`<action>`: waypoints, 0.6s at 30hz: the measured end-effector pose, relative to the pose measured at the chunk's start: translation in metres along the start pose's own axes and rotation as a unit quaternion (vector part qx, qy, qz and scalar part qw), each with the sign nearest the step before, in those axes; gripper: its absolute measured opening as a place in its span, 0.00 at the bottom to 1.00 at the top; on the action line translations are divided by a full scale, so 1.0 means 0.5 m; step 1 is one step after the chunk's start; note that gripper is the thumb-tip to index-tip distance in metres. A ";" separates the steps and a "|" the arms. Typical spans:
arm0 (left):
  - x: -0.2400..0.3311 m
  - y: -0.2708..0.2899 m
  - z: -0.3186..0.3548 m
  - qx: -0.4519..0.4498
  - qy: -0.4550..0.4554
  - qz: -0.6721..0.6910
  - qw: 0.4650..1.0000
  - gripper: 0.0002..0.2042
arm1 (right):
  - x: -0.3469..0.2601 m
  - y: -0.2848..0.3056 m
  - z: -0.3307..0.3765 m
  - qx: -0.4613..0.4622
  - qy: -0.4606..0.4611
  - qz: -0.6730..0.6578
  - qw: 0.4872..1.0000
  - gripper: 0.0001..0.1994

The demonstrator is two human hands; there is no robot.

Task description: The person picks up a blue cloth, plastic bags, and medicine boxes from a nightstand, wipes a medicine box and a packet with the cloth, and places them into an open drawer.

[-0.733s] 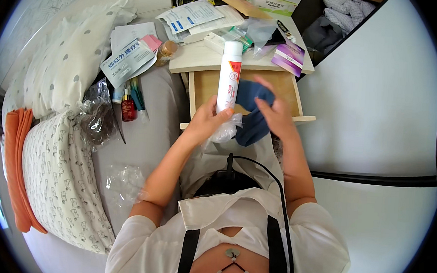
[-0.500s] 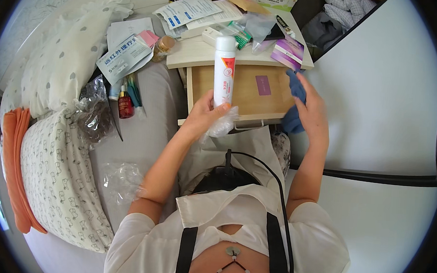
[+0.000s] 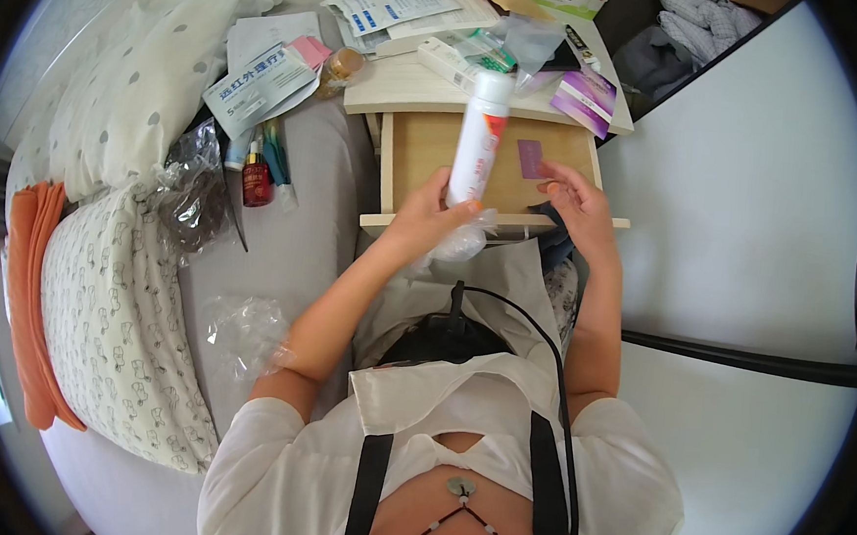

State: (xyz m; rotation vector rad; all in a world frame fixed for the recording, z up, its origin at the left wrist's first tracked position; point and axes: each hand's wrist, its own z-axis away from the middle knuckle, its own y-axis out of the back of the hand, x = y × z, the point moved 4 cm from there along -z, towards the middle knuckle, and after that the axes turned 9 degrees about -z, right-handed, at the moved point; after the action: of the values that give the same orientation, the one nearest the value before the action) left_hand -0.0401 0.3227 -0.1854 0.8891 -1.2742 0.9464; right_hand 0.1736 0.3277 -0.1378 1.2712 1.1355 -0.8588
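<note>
A white spray can (image 3: 475, 153) with a red-orange patch stands slightly tilted in my left hand (image 3: 424, 216), whose fingers wrap round its lower part. Crumpled clear plastic (image 3: 465, 238) bunches at the can's base, under the same hand. My right hand (image 3: 584, 213) hovers at the right end of the pulled-out drawer (image 3: 425, 159), its fingers apart and holding nothing visible. Below it, a dark blue cloth (image 3: 554, 244) hangs by the drawer's front edge, partly hidden. Inside the drawer lies a small purple card (image 3: 530, 159), close to my right fingertips.
Packets (image 3: 395, 6), a purple box (image 3: 584, 100) and a gold-lidded jar (image 3: 343, 66) crowd the cabinet top. Left, the bed holds a red dropper bottle (image 3: 256, 180), a bagged brown item (image 3: 196, 214), clear plastic (image 3: 246, 337) and pillows (image 3: 120, 337). A white panel (image 3: 747, 189) stands right.
My right hand has moved left over the drawer, away from the blue cloth, which now sits lower. The spray can has shifted right and leans more. The view has shifted slightly.
</note>
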 end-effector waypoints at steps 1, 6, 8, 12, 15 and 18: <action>0.007 0.000 0.002 0.006 0.002 -0.001 1.000 0.24 | -0.022 -0.016 -0.006 -0.025 0.000 -0.105 0.994 0.22; 0.039 -0.007 0.013 0.006 -0.042 -0.177 0.983 0.22 | -0.114 -0.060 -0.059 -0.022 0.061 -0.207 0.976 0.24; 0.046 0.005 0.017 0.014 -0.039 -0.187 0.982 0.22 | -0.144 -0.080 -0.080 -0.023 0.053 -0.205 0.977 0.23; 0.052 0.072 0.005 0.031 -0.050 -0.242 0.968 0.21 | -0.161 -0.113 -0.112 -0.025 0.067 -0.156 0.985 0.19; 0.049 0.182 -0.006 0.126 -0.123 -0.101 0.979 0.14 | -0.146 -0.138 -0.133 -0.014 0.098 -0.168 0.981 0.18; 0.047 0.270 0.006 0.212 -0.067 0.031 0.975 0.10 | -0.112 -0.183 -0.138 -0.076 0.061 0.051 0.994 0.19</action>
State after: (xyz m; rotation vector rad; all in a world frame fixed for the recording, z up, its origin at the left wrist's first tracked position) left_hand -0.1657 0.3710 -0.1588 1.2669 -1.2380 1.2522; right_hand 0.0609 0.3769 -0.1047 1.2566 1.1984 -0.6133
